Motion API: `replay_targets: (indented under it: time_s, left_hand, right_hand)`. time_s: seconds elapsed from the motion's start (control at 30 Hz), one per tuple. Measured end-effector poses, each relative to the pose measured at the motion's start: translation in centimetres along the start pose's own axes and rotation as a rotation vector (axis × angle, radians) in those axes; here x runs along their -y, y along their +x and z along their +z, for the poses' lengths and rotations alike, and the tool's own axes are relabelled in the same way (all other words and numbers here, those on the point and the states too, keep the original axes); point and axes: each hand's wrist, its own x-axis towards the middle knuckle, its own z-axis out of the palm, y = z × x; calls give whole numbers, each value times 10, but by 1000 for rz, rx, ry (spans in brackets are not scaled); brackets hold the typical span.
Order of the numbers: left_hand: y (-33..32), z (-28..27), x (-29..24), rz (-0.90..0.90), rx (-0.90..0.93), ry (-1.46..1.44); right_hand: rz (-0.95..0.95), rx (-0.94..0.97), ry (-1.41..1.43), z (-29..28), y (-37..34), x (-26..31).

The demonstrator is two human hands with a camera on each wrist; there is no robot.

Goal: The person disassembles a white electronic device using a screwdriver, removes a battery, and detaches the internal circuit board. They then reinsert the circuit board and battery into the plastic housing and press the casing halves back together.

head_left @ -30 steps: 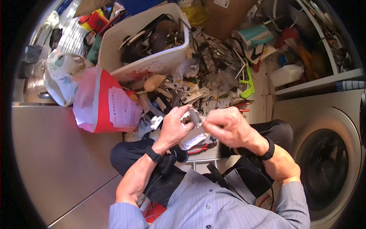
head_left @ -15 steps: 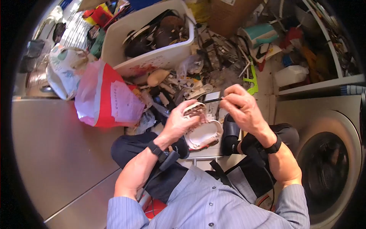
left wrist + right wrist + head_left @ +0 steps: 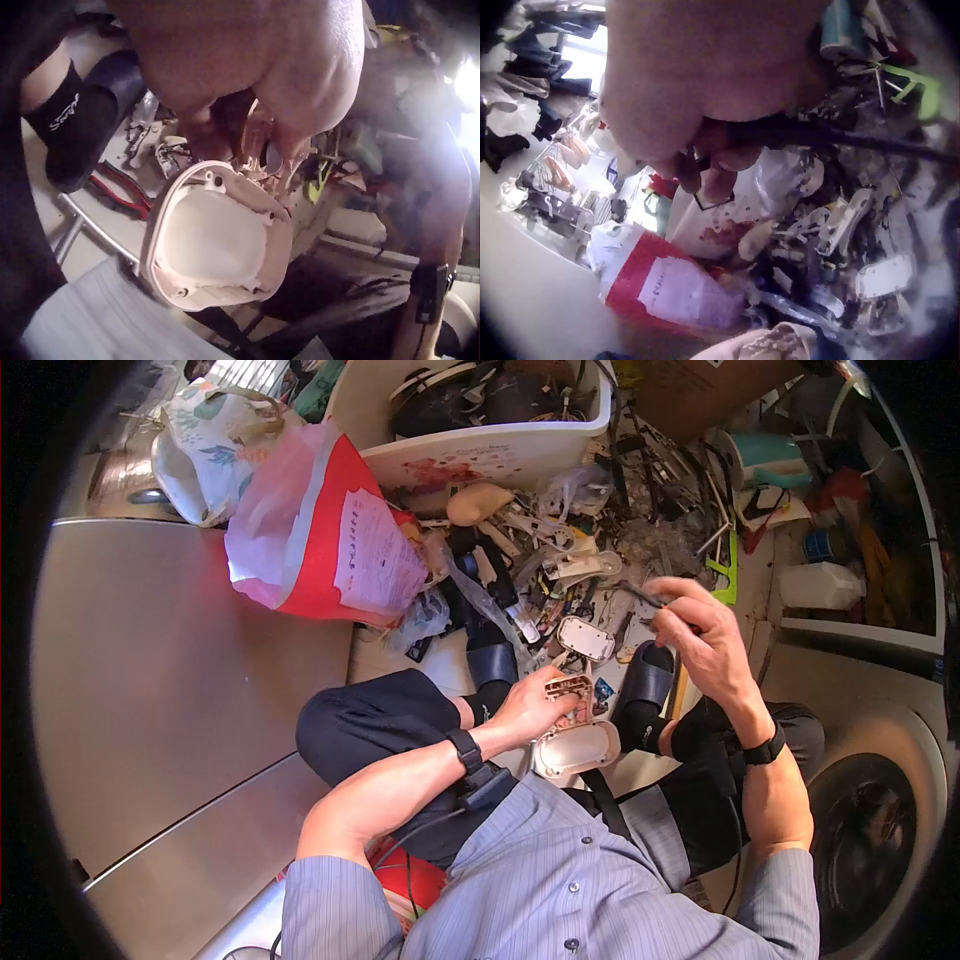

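A cream plastic housing [image 3: 577, 750] is held in the left hand [image 3: 535, 712] above the person's lap, between the knees. Its narrower end is gripped by curled fingers and thumb, while its wide, rounded end is left uncovered, with the hollow, pale inside turned upward. By the right hand [image 3: 703, 637], raised to the right of the housing and well apart from it, a dark slender rod [image 3: 847, 140] is pinched between thumb and fingers — what kind of tool it is cannot be told. On the floor ahead, a white rounded panel [image 3: 587, 639] is seen among loose parts, just beyond the left hand. The feet are set in dark slippers [image 3: 648, 675] to either side of the housing, and red-handled pliers [image 3: 124, 193] are seen on the floor near the left one. Farther off, a red and pink bag [image 3: 318, 555] is placed before a white bin [image 3: 480, 455] filled with dark items — a bright green frame [image 3: 731, 575] is seen to the right, beyond the raised hand.
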Motion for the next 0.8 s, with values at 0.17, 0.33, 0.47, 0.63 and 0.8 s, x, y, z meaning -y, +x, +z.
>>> replay_targets:
  time_s: [0.17,0.33,0.47,0.63,0.8]
  left_hand:
    - [14,-13,35,37,-22,-157]
    - [-1,-35,-6,136,59,-226]
    - [-19,-36,-42,248,120,-190]
    - [-19,-32,-54,298,138,-75]
    - [-17,-32,-50,339,131,43]
  right_hand:
    - [350,159,296,30,-2,-11]
    - [639,167,559,30,0,-30]
    - [639,59,809,30,5,-30]
    - [659,68,862,31,4,-31]
    - [638,124,825,33,0,-35]
